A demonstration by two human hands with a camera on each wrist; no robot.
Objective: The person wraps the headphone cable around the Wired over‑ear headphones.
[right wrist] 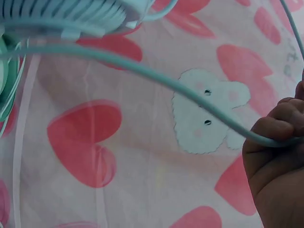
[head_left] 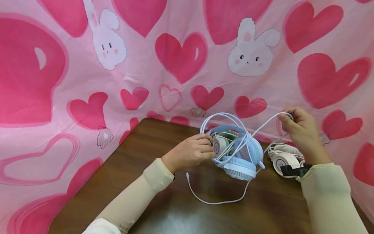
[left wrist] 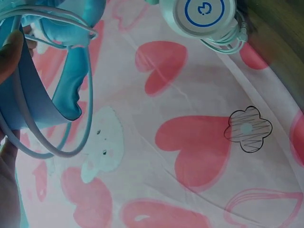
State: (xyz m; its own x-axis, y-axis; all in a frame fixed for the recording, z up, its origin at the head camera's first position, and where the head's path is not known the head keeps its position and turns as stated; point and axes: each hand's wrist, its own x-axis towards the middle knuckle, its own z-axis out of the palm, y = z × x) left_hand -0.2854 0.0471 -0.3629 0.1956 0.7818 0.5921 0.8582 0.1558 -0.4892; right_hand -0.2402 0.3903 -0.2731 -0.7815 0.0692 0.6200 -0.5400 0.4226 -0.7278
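Observation:
My left hand (head_left: pixel 191 152) grips the headband of light-blue headphones (head_left: pixel 240 169), held up over the table with the ear cups toward the right. White cable loops (left wrist: pixel 71 153) run around the headband and across the ear cups. Up and to the right, my right hand (head_left: pixel 302 135) pinches a stretch of the white cable (right wrist: pixel 199 100), drawn taut from the headphones. The cable's loose end trails below in a curve, its plug (head_left: pixel 188 177) lying left of the headphones.
Behind the blue pair sit green-and-white headphones (head_left: pixel 217 147), partly hidden. White headphones (head_left: pixel 284 160) with a bundled cord lie at the right, beside my right wrist. The brown wooden table (head_left: pixel 163 208) meets a pink heart-print cloth (head_left: pixel 140 78) at its back and left edges.

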